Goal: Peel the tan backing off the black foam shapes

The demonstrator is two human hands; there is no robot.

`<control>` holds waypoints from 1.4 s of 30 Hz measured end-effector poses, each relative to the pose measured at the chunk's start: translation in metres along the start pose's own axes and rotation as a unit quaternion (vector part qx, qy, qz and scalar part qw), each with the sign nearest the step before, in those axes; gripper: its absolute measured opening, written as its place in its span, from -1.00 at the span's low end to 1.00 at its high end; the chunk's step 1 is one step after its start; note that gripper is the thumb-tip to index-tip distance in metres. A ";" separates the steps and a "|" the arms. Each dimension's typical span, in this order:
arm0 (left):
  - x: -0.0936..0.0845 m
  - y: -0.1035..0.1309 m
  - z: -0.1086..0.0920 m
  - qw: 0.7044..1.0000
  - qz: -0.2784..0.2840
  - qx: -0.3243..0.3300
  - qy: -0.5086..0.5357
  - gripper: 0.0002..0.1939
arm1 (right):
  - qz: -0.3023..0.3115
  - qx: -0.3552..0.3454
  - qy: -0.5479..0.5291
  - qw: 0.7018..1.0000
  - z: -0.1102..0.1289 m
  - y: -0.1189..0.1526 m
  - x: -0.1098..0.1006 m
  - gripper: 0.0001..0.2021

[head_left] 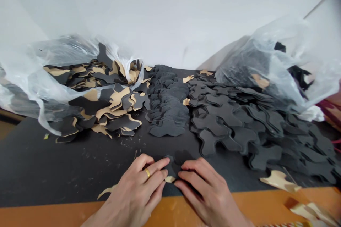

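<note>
Both hands work at the table's front edge on one small black cut-out piece [173, 166] that looks like a thin sheet with curved lobes. My left hand [146, 181], with a gold ring, presses bent fingers on its left side. My right hand [204, 186] has its fingertips curled against the right side; the thumb is mostly hidden. A beige scrap of backing [169, 179] shows between the fingertips at the piece's near edge. Just beyond lies an overlapping row of black pieces [167, 127]. Another beige strip [106, 191] lies beside my left wrist.
At left, a clear plastic bag [39, 90] spills black pieces with beige backing [117, 110]. Layered stacks of black pieces [218, 118] spread across the right, before a second plastic bag [279, 53]. Beige scraps [279, 180] lie near the orange front edge [53, 216]. A white wall [170, 17] stands behind.
</note>
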State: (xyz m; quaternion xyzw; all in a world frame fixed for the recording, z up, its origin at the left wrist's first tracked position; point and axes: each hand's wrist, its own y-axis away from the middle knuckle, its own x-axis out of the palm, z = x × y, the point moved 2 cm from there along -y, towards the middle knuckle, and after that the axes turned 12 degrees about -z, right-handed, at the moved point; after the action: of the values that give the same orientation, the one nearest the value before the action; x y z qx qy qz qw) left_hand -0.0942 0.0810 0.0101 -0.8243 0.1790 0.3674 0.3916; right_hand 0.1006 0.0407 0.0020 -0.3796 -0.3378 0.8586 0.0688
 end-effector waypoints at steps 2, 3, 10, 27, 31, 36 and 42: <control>0.000 0.000 0.001 1.000 -0.004 0.001 -0.001 -0.78 | -0.005 0.004 -0.007 1.000 0.000 0.000 -0.001 -0.89; 0.001 0.001 0.001 1.000 -0.004 0.001 0.000 -0.78 | -0.006 0.008 -0.011 1.000 0.000 0.000 -0.001 -0.88; 0.001 0.001 0.002 1.000 -0.011 -0.016 0.020 -0.78 | -0.005 0.030 -0.028 0.999 0.001 -0.002 -0.001 -0.88; -0.002 0.002 0.004 0.999 -0.019 -0.030 0.035 -0.78 | -0.034 0.224 -0.141 0.964 -0.008 -0.010 -0.017 -0.82; -0.002 0.003 0.004 0.998 -0.013 -0.039 0.040 -0.79 | -0.108 0.298 -0.187 0.930 -0.018 -0.006 -0.020 -0.83; -0.004 0.002 0.004 0.998 -0.007 -0.039 0.047 -0.79 | -0.108 0.271 -0.163 0.942 -0.016 -0.006 -0.017 -0.88; -0.006 -0.003 0.006 0.998 -0.020 -0.043 0.044 -0.79 | -0.019 0.083 -0.086 0.993 -0.001 -0.009 -0.011 -0.89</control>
State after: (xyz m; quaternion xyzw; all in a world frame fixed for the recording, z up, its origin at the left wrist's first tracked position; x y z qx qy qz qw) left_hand -0.0988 0.0877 0.0138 -0.8593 0.1638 0.3303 0.3545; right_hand 0.1078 0.0447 0.0137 -0.2903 -0.2774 0.9117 0.0871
